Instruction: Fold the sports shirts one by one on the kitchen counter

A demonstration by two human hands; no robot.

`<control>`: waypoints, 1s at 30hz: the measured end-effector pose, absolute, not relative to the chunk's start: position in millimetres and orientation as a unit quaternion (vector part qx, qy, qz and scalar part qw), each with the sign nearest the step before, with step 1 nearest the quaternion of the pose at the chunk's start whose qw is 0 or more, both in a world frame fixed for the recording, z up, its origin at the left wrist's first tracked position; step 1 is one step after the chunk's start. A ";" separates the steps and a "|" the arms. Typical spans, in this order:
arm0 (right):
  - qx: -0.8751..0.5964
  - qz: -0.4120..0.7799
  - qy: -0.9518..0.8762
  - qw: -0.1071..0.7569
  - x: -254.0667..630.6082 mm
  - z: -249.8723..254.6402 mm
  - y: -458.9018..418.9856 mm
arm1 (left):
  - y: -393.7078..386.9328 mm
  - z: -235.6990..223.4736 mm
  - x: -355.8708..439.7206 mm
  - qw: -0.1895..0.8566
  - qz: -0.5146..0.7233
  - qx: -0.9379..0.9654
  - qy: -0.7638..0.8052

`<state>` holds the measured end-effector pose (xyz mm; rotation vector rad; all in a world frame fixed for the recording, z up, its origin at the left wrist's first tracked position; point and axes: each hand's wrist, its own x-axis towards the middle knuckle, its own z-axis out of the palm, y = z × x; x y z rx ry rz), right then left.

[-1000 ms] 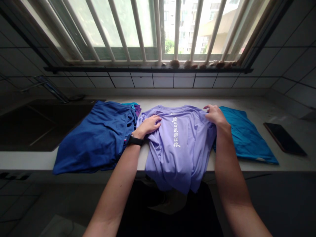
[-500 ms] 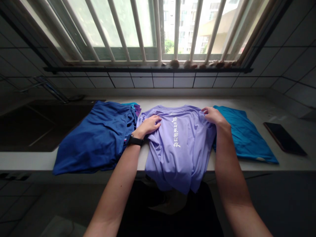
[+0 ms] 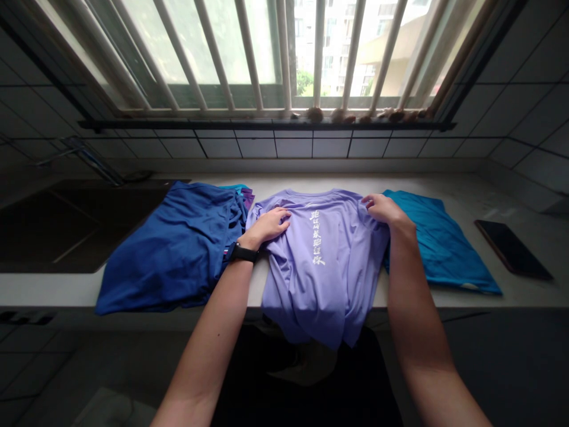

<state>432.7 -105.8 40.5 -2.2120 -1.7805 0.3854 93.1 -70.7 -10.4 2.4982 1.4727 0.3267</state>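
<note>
A lavender T-shirt (image 3: 331, 284) lies spread on the counter, with white characters running down its middle and its lower part hanging over the front edge. My left hand (image 3: 269, 226) rests on the shirt's left shoulder, fingers loosely stretched out and apart. On the opposite shoulder, my right hand (image 3: 383, 209) touches the fabric with slightly bent, separated fingers. A black band circles my left wrist. To the left is a pile of dark blue clothing (image 3: 164, 249), with teal and purple cloth peeking out behind it. Folded bright blue clothing (image 3: 444, 243) lies beside my right forearm.
A dark phone (image 3: 513, 249) lies at the counter's right. The sink (image 3: 57, 237) with its faucet (image 3: 91, 160) is at the left, partly covered by the dark blue pile. Behind the pale counter (image 3: 284, 178) is a tiled wall below a barred window (image 3: 284, 59).
</note>
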 end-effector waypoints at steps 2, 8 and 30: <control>-0.764 0.134 -0.615 0.140 432.9 40.3 -105.6 | -70.3 -10.5 93.0 0.110 0.110 0.851 0.502; -0.769 0.146 -0.609 0.129 430.6 42.1 -107.5 | -70.5 -10.2 93.2 0.107 0.110 0.852 0.500; -0.763 0.147 -0.617 0.125 436.2 36.1 -101.0 | -91.8 -0.3 117.4 -0.104 0.031 0.873 0.475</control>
